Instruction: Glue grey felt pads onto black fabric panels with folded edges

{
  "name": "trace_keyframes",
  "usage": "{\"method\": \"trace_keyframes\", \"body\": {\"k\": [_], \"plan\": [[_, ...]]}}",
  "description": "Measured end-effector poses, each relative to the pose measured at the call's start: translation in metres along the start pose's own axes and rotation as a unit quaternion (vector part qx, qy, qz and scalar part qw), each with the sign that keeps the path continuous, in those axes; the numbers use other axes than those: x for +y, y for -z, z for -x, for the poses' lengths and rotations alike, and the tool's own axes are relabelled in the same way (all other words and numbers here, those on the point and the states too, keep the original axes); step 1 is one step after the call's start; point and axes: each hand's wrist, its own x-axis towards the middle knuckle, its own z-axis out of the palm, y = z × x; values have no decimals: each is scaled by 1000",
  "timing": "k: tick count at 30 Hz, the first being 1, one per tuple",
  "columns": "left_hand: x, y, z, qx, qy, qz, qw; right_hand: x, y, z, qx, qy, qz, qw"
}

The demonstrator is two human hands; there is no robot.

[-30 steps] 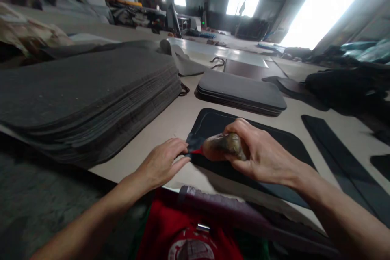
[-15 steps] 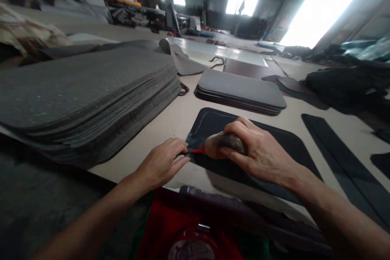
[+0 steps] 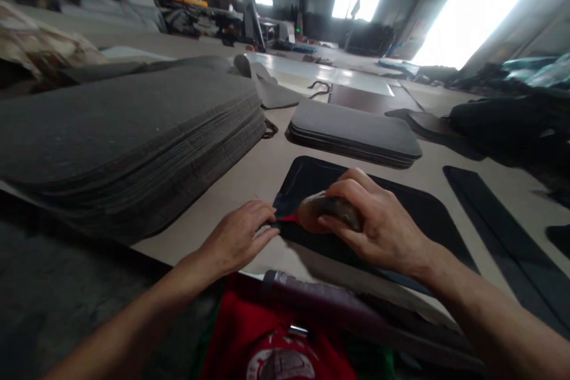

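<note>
A black rounded-corner panel (image 3: 430, 214) lies flat on the table before me. My left hand (image 3: 238, 234) is at its near left corner, thumb and fingers pinched on the panel's edge. In my right hand (image 3: 385, 219) is a brownish squeeze bottle (image 3: 312, 214), tipped on its side with fingers wrapped round it. Its thin red nozzle (image 3: 289, 218) points left, with the tip close by my left fingertips. Whether the tip touches the panel I cannot tell. A faint shiny line runs along the panel's left edge.
A tall stack of grey sheets (image 3: 133, 124) stands at the left. Behind the panel is a lower stack of grey panels (image 3: 356, 127). A long black strip (image 3: 503, 237) lies at the right, and dark cloth (image 3: 507, 124) is heaped behind it. The table's front edge is close to me.
The bottle and its red nozzle have shifted very slightly by the panel's left edge. Both hands keep their holds. The camera view has moved a little.
</note>
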Motion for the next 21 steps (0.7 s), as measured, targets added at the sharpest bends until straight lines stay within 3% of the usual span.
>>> {"method": "trace_keyframes", "body": {"k": [10, 21], "plan": [[1, 0, -1, 0, 0, 1, 1000, -1, -2, -4, -19, 24, 3, 1000], [0, 0, 0, 10, -5, -5, 1000, 6, 10, 6, -24, 11, 5, 1000]]}}
